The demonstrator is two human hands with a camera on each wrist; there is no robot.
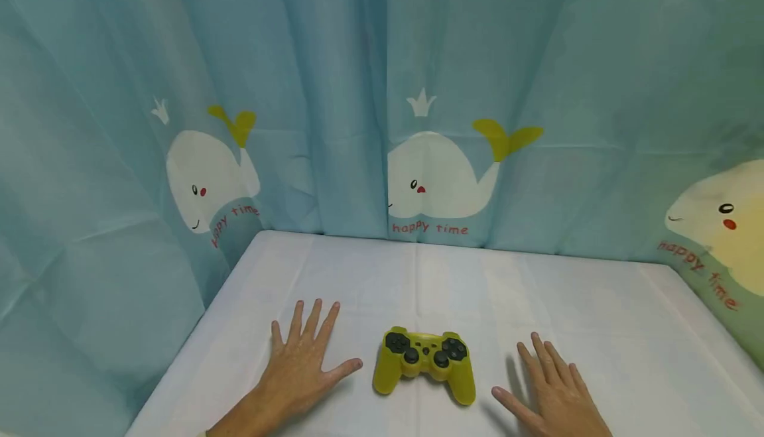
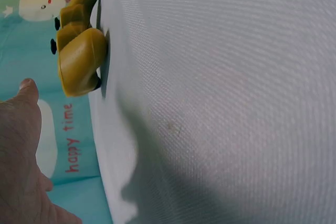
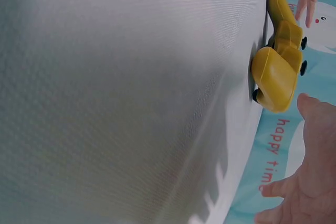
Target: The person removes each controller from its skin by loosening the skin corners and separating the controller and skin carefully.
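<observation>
A yellow game controller (image 1: 425, 362) with black sticks and buttons lies on the white table (image 1: 627, 331), near its front edge. My left hand (image 1: 301, 357) rests flat on the cloth just left of the controller, fingers spread, thumb pointing toward it with a small gap. My right hand (image 1: 552, 390) lies flat to the controller's right, also apart from it. In the left wrist view the controller (image 2: 80, 51) shows beyond my thumb (image 2: 23, 98). The right wrist view shows the controller (image 3: 278, 66) beyond my right hand (image 3: 307, 171). Neither hand holds anything.
A blue curtain (image 1: 382, 92) printed with white whales hangs behind and on both sides of the table. The table's left edge (image 1: 197, 331) runs close to my left hand.
</observation>
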